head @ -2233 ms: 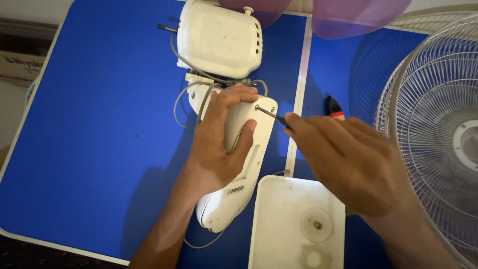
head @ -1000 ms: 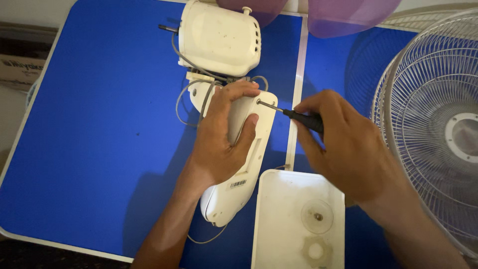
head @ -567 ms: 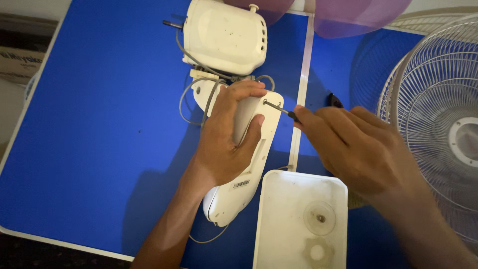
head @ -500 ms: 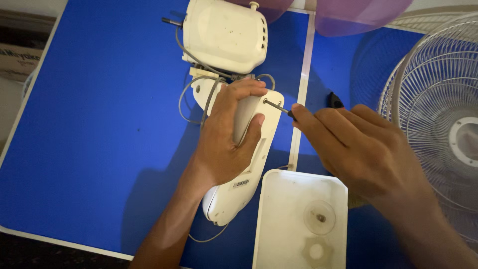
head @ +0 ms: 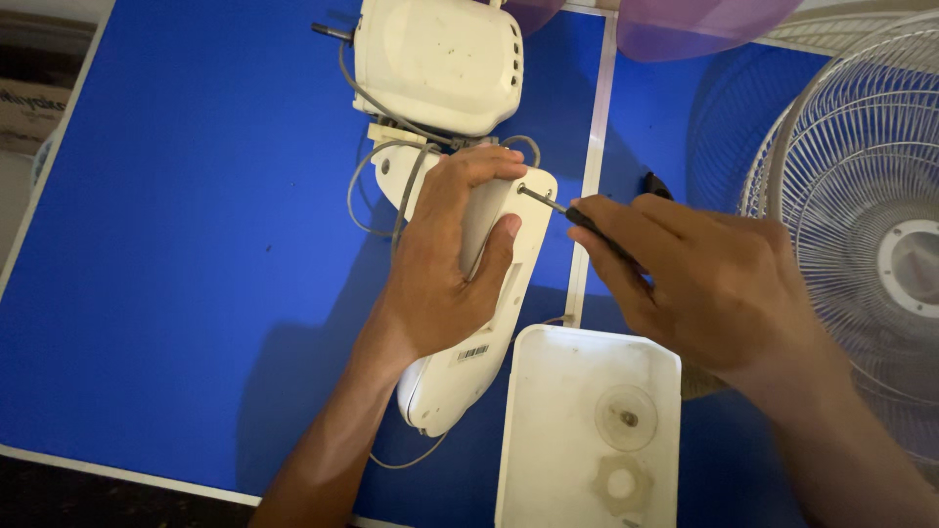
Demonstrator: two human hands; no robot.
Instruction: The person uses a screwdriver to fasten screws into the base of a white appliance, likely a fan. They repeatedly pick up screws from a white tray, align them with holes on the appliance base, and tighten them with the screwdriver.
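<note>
Left hand (head: 445, 269): clamped over white fan neck housing (head: 469, 323), unmoved. Right hand (head: 699, 279): pinching screwdriver (head: 577, 219); tip re-seated since a second ago in screw hole beside left fingertips. White tray (head: 548, 450) below.

Wire fan grille (head: 861, 244) at right, white tray (head: 558, 440), purple blades (head: 704, 24) up top.
</note>
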